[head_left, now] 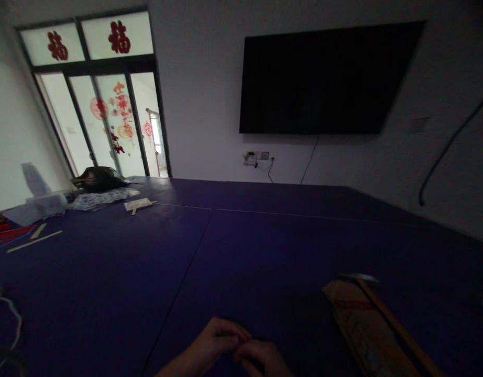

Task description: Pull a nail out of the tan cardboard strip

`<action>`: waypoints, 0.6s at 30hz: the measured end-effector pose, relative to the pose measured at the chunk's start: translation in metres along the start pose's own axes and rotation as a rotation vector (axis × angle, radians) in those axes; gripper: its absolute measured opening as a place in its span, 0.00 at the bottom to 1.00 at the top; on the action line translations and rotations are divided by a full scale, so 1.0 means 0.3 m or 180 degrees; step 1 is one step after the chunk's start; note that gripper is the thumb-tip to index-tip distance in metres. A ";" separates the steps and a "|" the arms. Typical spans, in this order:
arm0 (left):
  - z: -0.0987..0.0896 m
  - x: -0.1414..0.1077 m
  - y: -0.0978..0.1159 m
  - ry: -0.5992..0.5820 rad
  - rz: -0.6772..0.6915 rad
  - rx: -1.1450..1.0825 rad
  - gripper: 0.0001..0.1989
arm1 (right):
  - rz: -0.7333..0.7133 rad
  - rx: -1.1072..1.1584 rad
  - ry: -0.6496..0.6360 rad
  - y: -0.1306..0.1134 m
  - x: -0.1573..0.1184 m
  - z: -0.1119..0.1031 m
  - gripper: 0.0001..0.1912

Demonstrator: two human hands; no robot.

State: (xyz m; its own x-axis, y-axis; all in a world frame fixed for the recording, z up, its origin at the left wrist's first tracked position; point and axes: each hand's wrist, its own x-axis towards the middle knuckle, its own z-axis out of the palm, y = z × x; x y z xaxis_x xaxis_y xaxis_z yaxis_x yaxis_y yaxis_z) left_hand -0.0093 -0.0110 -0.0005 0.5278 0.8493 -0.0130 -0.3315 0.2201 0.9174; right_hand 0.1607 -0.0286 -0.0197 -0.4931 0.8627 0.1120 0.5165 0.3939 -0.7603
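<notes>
Meeting at the fingertips, the bare left hand [208,345] and the bare right hand [263,353] are shown at 6 o'clock, above or on a broad, flat, dark blue-purple surface [249,251]. The fingers of both are curled and drawn together; whether anything small is pinched between them cannot be told (the light is dim). At 2 to 3 o'clock from the hands, apart from both, a flat, creased brown paper packet [363,324] with reddish print is seen, and a long wooden-handled tool with a slim curved metal head [394,320] is laid along it.

Two hazards may be inferred. Should the packet be tugged from beneath the tool, the handle could be rolled and the metal head swung towards the fingers, since no hand is placed on either. Should a small item be enclosed, it could be dropped unnoticed, its fall being masked by shadow. At 9 o'clock, a loose white cable [18,319] could be snagged by a wide sweep of the left arm.
</notes>
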 end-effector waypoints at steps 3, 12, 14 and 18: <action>0.001 -0.003 0.002 -0.0052 0.0054 0.0084 0.12 | -0.0028 -0.0003 -0.0040 -0.016 -0.004 -0.007 0.17; -0.010 -0.004 -0.003 -0.0087 0.0016 0.0210 0.15 | -0.0052 0.0181 0.0001 -0.034 0.006 -0.020 0.15; -0.008 -0.004 0.000 -0.0083 -0.0003 0.0207 0.16 | -0.0004 0.0195 0.0004 -0.033 0.005 -0.017 0.15; -0.004 -0.007 0.004 0.0006 0.0023 0.0202 0.17 | 0.0196 0.0094 -0.0083 -0.058 0.002 -0.020 0.16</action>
State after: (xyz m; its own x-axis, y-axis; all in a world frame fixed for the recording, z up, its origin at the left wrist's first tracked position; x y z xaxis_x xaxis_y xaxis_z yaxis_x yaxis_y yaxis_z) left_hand -0.0119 -0.0120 0.0000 0.5242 0.8516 -0.0071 -0.2848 0.1831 0.9409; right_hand 0.1557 -0.0329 -0.0026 -0.4794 0.8763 0.0480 0.5257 0.3305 -0.7838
